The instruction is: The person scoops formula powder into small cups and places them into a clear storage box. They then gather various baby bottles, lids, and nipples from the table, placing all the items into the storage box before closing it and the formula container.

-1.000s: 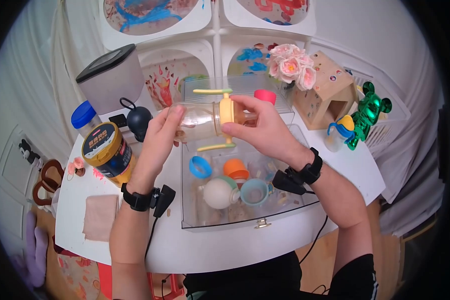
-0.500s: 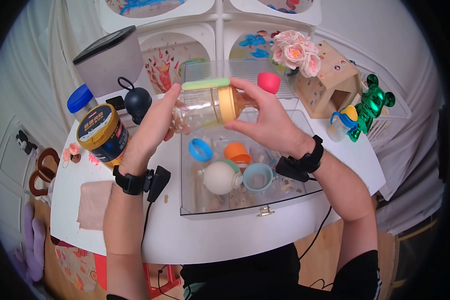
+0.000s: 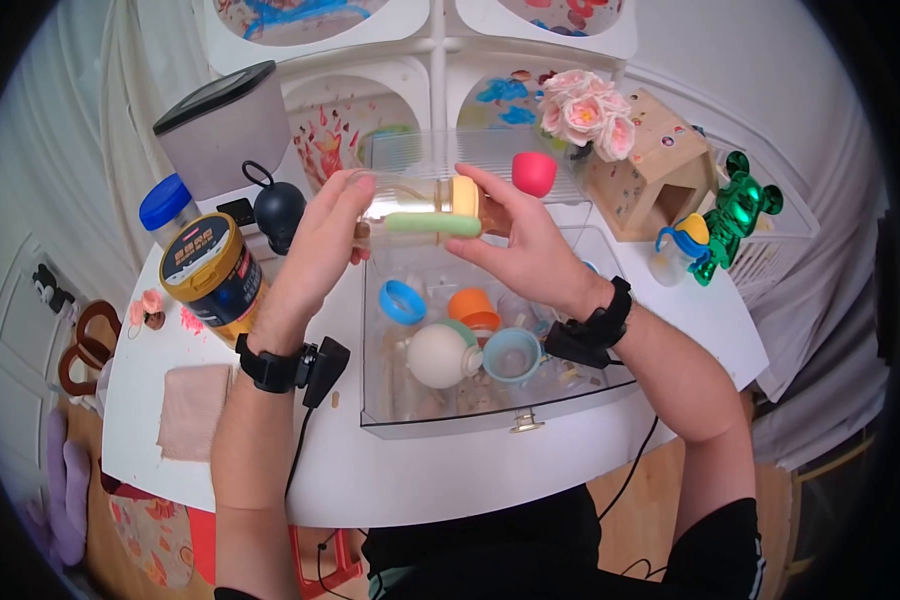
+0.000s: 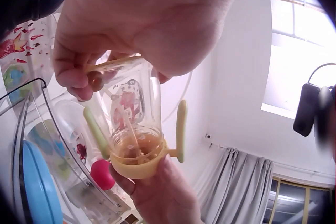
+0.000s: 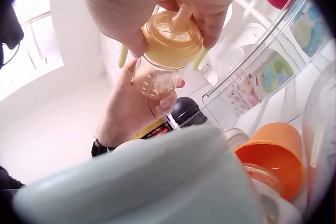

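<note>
A clear baby bottle (image 3: 405, 194) lies sideways in the air above a clear box (image 3: 450, 428). My left hand (image 3: 320, 235) grips its base end, fingers wrapped round it. At the other end my right hand (image 3: 532, 245) grips the yellow collar (image 3: 465, 196), thumb and fingers on opposite sides. A pale green handle (image 3: 430, 223) runs along the near side of the bottle; two handles (image 4: 181, 129) flank it in the left wrist view. The teat (image 5: 181, 19) shows under the right palm in the right wrist view, and a straw (image 4: 131, 129) inside the bottle.
Inside the box are a blue ring (image 3: 402, 300), an orange cup (image 3: 473, 308), a pale blue cup (image 3: 513, 355) and a white round item (image 3: 438, 356). A yellow-lidded tub (image 3: 208, 265) stands left; a wooden house (image 3: 655, 170) and green bear figure (image 3: 738, 215) stand right.
The collar's handles have turned: one went from above the bottle to its near side. Both hands keep their hold at the two ends, and the head view has shifted slightly.
</note>
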Available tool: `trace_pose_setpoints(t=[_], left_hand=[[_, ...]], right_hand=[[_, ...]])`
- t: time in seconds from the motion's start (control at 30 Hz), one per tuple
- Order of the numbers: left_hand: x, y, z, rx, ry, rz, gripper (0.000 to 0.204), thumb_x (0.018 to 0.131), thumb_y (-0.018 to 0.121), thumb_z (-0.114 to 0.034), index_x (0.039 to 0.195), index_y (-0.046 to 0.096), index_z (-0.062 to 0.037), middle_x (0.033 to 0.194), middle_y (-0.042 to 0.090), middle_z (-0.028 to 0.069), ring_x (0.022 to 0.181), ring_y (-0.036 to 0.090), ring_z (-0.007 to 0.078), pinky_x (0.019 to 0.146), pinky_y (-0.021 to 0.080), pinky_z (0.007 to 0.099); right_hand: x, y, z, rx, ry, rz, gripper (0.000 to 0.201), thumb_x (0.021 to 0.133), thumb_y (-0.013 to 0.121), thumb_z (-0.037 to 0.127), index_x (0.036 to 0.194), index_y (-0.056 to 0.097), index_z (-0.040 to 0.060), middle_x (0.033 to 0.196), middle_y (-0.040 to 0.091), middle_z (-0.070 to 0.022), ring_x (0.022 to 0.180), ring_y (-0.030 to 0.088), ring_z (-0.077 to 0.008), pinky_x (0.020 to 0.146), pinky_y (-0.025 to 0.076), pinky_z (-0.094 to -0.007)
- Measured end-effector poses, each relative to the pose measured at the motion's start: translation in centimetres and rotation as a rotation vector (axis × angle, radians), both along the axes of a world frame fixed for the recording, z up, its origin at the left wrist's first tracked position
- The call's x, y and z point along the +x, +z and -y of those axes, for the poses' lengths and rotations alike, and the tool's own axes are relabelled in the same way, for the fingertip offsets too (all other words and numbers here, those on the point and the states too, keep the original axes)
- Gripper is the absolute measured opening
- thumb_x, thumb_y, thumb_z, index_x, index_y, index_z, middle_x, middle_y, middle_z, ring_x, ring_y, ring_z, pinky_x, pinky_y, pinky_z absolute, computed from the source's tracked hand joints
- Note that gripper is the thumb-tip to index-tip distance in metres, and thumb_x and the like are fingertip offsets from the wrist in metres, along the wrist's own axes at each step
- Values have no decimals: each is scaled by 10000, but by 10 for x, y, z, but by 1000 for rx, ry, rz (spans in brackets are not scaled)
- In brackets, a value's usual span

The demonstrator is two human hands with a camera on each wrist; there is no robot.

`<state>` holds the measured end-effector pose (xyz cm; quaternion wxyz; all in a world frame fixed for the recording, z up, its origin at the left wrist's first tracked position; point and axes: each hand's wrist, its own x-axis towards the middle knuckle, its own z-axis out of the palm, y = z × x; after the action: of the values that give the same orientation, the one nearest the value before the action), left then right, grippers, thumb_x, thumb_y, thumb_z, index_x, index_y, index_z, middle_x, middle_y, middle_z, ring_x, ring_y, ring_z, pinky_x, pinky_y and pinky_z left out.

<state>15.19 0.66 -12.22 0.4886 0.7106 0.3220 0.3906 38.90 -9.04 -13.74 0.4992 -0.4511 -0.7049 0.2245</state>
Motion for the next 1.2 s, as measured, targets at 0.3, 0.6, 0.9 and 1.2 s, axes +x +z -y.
trace_pose_setpoints(t=[0.3,0.6,0.9,1.2], left_hand=[[5,-1,1,141,-17,177,450,1070,505,-277,1468,565,-78,909,547,-31,817,493,64,744,437,242],[-2,-2,-5,225,23,112,516,1048,438,-293,1516,526,-97,1166,663,45,888,546,113,875,482,298],[7,-3,5,401,-4,140,558,1007,480,-253,1538,484,-81,1255,618,49,969,535,113,892,445,277],[-5,-2,0,280,-16,0,530,1085,457,-399,1500,526,-77,1123,679,42,852,593,84,728,450,253]], right_hand=[[-2,2,2,121,-93,154,950,863,868,83,1640,328,5,1512,547,-180,1418,544,-270,1201,428,-395],[11,-3,-3,-83,160,-185,821,993,723,112,1656,258,-22,1448,588,-189,1367,592,-259,1127,468,-378],[1,0,0,-106,115,-362,773,1054,709,188,1626,271,-93,1363,664,-188,1252,665,-208,1042,543,-327],[3,-4,-2,83,10,-91,905,941,824,140,1644,290,-59,1272,673,-172,1163,688,-207,1039,545,-345]])
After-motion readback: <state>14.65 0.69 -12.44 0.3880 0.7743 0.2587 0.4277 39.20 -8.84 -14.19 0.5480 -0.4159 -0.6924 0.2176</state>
